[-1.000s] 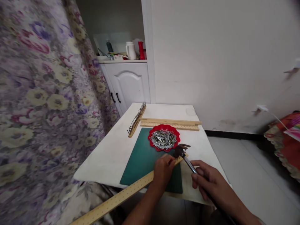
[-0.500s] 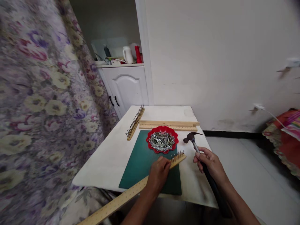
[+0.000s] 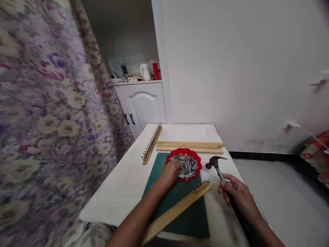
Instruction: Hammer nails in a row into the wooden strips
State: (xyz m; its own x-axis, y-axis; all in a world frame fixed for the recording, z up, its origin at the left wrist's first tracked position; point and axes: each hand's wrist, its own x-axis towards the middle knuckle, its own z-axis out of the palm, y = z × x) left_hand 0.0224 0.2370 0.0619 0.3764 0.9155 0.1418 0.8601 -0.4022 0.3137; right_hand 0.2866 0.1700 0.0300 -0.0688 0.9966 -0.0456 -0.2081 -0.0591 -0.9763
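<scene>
My left hand (image 3: 171,172) is over the left part of a red scalloped bowl (image 3: 199,165) full of loose nails (image 3: 189,167). Its fingers are curled down among the nails, and their tips are hidden. My right hand (image 3: 238,192) grips a claw hammer (image 3: 215,162) by its dark handle, head raised beside the bowl. In front of the bowl, a long wooden strip (image 3: 177,210) with rows of small holes lies slantwise across a green mat (image 3: 191,224). Several nails (image 3: 202,187) stand in its far right end, some of them leaning.
A wooden strip with a row of upright nails (image 3: 152,143) lies at the table's left edge. Behind the bowl are more wooden strips (image 3: 190,146), one with holes. The white table (image 3: 118,192) stands by a wall, a white cabinet (image 3: 145,104) and a floral curtain (image 3: 64,103).
My left hand has left the nailed end of the strip and moved up and left into the bowl. The hammer stays in my right hand. The view has shifted slightly.
</scene>
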